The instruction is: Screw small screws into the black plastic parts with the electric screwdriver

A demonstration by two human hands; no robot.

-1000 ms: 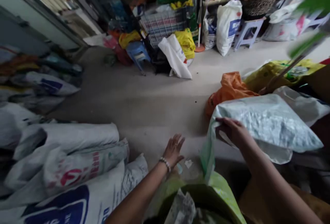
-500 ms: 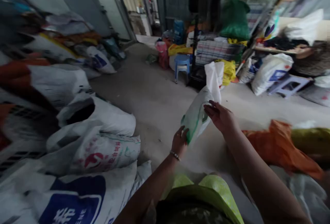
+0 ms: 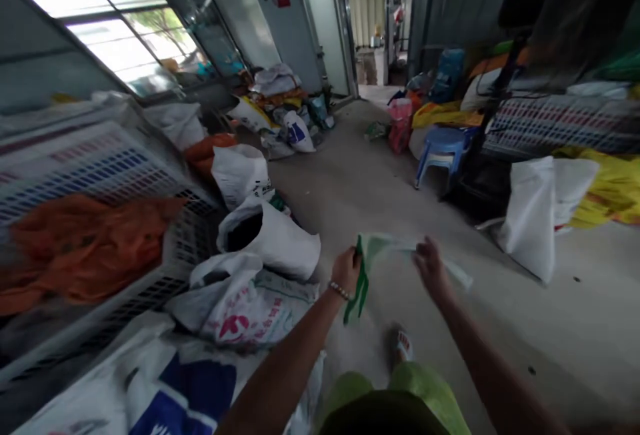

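Hands are raised in front of the body over the floor (image 3: 400, 208), with a green-edged plastic bag (image 3: 387, 248) stretched between them. The left hand (image 3: 347, 269) is closed on one corner of the bag; the right hand (image 3: 429, 268) is blurred but appears closed on the opposite edge. Judging by this, the bag is being spread open, which calls for a steady pull apart.

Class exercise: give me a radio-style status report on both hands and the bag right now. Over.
Left hand and right hand both shut on green-and-white bag, stretched between them above the concrete floor. White sacks close at left. Nothing blocking. Over.
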